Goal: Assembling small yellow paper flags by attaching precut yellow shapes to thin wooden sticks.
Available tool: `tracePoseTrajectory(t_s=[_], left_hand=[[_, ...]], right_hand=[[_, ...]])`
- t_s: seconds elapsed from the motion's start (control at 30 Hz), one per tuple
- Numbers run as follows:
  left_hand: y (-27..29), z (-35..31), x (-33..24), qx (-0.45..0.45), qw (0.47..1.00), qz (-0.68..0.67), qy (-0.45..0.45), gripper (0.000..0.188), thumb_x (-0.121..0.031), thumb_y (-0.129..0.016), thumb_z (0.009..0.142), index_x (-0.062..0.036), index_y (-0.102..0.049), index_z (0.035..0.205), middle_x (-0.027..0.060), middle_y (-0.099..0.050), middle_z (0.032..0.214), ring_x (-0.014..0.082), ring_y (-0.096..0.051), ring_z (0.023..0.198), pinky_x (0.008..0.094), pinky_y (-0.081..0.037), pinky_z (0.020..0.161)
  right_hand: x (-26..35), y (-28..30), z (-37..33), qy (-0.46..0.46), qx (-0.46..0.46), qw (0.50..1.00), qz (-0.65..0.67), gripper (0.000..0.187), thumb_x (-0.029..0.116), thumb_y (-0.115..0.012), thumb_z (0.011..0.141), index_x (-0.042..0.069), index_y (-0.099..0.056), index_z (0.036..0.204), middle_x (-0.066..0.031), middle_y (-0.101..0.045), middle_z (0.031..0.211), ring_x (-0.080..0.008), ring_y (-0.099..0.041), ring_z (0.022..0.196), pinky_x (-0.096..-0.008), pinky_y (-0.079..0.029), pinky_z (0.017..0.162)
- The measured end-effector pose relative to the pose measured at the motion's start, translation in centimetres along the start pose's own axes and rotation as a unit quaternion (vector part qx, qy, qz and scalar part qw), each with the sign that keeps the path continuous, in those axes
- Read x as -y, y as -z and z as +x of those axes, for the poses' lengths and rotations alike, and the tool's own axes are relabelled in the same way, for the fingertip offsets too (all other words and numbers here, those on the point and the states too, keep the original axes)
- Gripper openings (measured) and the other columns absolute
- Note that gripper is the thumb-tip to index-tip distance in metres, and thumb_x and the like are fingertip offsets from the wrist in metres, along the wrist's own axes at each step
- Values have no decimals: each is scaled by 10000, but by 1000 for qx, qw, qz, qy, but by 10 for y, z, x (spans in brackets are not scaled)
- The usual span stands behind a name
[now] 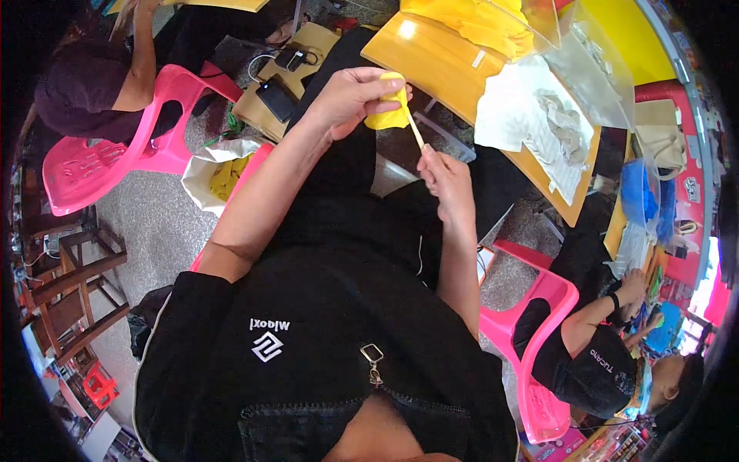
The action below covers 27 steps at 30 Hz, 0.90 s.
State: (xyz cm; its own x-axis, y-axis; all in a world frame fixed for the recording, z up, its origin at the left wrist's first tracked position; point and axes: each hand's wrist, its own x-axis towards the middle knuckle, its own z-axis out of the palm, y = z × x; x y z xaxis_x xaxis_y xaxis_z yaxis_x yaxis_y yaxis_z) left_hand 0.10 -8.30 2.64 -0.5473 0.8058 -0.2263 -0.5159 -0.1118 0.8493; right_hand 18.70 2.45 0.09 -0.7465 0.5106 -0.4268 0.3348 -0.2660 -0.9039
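Observation:
Over my lap, my left hand (356, 98) pinches a small yellow fabric piece (389, 117) between thumb and fingers. My right hand (448, 182) grips a thin pale stick (416, 132). The stick's upper end meets the yellow piece; whether it goes inside is hidden by the fabric and my left fingers. Just beyond my hands is the edge of a wooden tabletop (439, 65), with a heap of yellow fabric (481, 25) at its far side.
White cloth (512, 100) and a grey cloth piece (560, 119) lie on the tabletop. A white bag (202, 181) of yellow pieces stands at left. A phone (275, 98) rests on cardboard. People sit on pink chairs (177, 96) at left and right.

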Motion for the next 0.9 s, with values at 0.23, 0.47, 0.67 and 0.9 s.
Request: tracePoseTrajectory(t_s=[0.23, 0.47, 0.67, 0.9], left_hand=[[2, 1, 5, 20, 996, 80, 29, 195, -107, -698, 780, 26, -650, 914, 97, -660, 864, 146, -648, 793, 207, -542, 696], [0, -6, 4, 17, 999, 31, 29, 245, -176, -650, 834, 27, -638, 970, 116, -653, 922, 172, -643, 852, 233, -544, 727], [4, -5, 9, 28, 998, -46, -11, 325, -229, -523, 916, 37, -568, 1096, 129, -629, 1009, 198, -623, 935, 280, -532, 796], [6, 2, 19, -5, 995, -98, -28, 335, -267, -500, 926, 6, -544, 1114, 130, -613, 1041, 215, -614, 946, 318, -520, 811]], right_hand=[[-3, 7, 4, 57, -15, 996, -69, 353, 312, -605, 861, 43, -600, 633, 42, -444, 534, -46, -352, 483, -211, -250, 459], [-10, -4, 5, 11, 5, 999, 32, 325, 329, -587, 872, 69, -578, 679, 61, -410, 530, -22, -291, 435, -190, -171, 403], [-11, -13, 4, -39, 42, 989, 135, 321, 339, -566, 889, 75, -552, 706, 58, -392, 519, -26, -285, 414, -190, -185, 385], [-12, -13, 3, -49, 56, 983, 170, 320, 304, -566, 892, 59, -569, 686, 57, -408, 541, -24, -300, 446, -189, -193, 401]])
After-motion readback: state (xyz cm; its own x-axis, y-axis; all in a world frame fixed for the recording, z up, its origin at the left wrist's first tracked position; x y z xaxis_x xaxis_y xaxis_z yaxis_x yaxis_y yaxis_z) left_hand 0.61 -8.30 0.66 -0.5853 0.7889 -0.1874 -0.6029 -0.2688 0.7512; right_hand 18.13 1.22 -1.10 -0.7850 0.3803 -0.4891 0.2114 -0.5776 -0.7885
